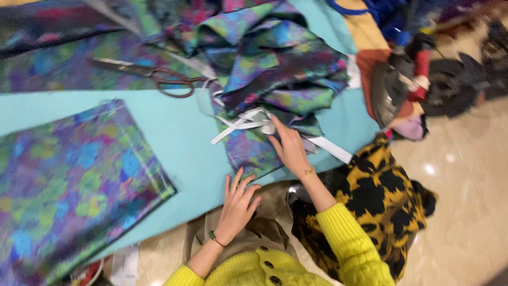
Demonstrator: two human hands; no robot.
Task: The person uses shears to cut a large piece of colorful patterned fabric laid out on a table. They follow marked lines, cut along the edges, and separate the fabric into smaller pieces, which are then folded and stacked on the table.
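Observation:
My right hand point(290, 148) rests with fingers on a crumpled piece of multicoloured purple, green and blue fabric point(275, 74) near white strips of tape point(248, 123) on a turquoise table top point(182, 143). It does not clearly grip anything. My left hand point(237, 206) lies flat at the table's near edge, fingers spread, holding nothing. Both arms wear yellow knit sleeves point(349, 243). The frame is motion-blurred.
A folded panel of the same fabric point(69, 185) lies at the left. Scissors with reddish-brown handles point(159, 77) sit at the back. An iron point(391, 87) stands at the right table end, with dark clutter beyond. A yellow-and-black patterned cloth point(378, 196) hangs beside me over a beige floor.

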